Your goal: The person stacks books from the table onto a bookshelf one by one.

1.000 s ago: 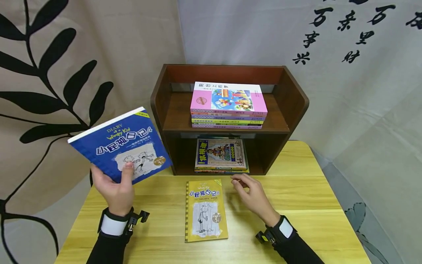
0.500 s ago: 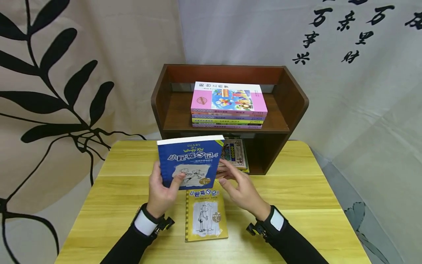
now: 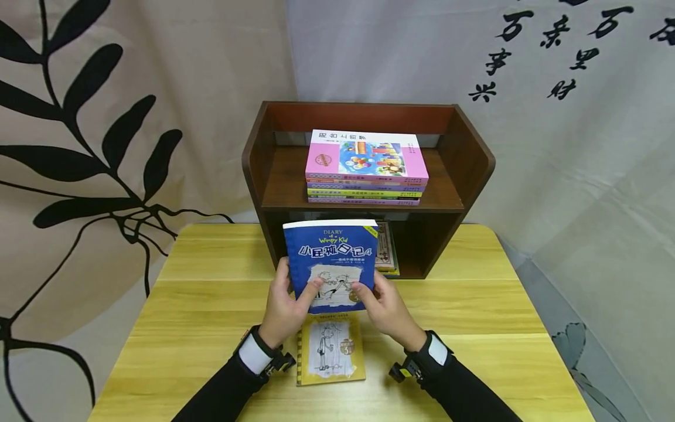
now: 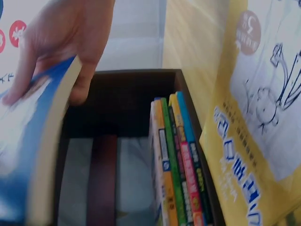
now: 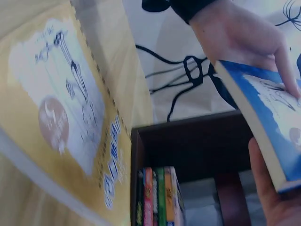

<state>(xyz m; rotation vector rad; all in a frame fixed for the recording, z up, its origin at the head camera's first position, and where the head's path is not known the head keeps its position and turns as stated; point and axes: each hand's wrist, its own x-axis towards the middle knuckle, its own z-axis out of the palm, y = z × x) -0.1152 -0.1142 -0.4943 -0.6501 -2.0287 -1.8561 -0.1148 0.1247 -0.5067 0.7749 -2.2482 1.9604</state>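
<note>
A blue paperback book (image 3: 332,243) with a cartoon cover is held up before the lower shelf, tilted so its white page edge shows at the top. My left hand (image 3: 287,305) grips its left edge, thumb on the cover, fingers behind. On the right edge, my right hand (image 3: 387,308) pinches the book the same way. Below it, a yellow book (image 3: 329,351) lies flat on the table, its upper part covered by the blue one. The blue book (image 5: 268,113) is also between both hands in the right wrist view.
A brown wooden shelf unit (image 3: 474,158) stands at the table's back edge. Its upper shelf bears a pile of books with a pink one (image 3: 369,158) on top. More books (image 3: 387,249) lie on the lower shelf, mostly hidden. The wooden table (image 3: 474,305) spreads around.
My left hand has brought the blue book from the left to the middle, turning it straighter. My right hand, holding nothing before, has moved to the book and now holds its right edge.
</note>
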